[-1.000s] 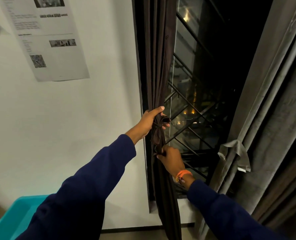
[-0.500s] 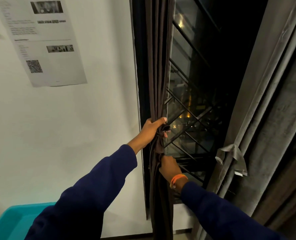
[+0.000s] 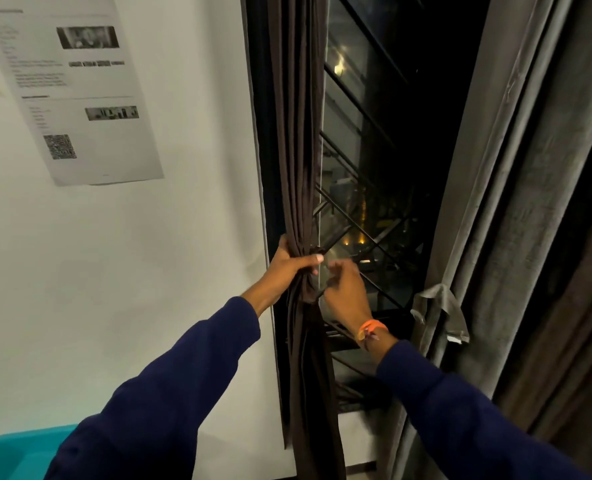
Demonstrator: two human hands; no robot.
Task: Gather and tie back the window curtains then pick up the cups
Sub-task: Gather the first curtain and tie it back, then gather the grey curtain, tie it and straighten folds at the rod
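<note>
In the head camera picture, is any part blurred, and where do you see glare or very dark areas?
Head view: the right hand is motion-blurred at its fingers; the left hand looks sharper. The window is mostly black, with small bright light spots. The poster text is too soft to read.

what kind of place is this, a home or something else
Probably a rented room or hostel-type lodging, at night. A printed notice with a QR code is stuck on the plain white wall, and the window has a metal grille with a dark curtain and a grey curtain.
</note>
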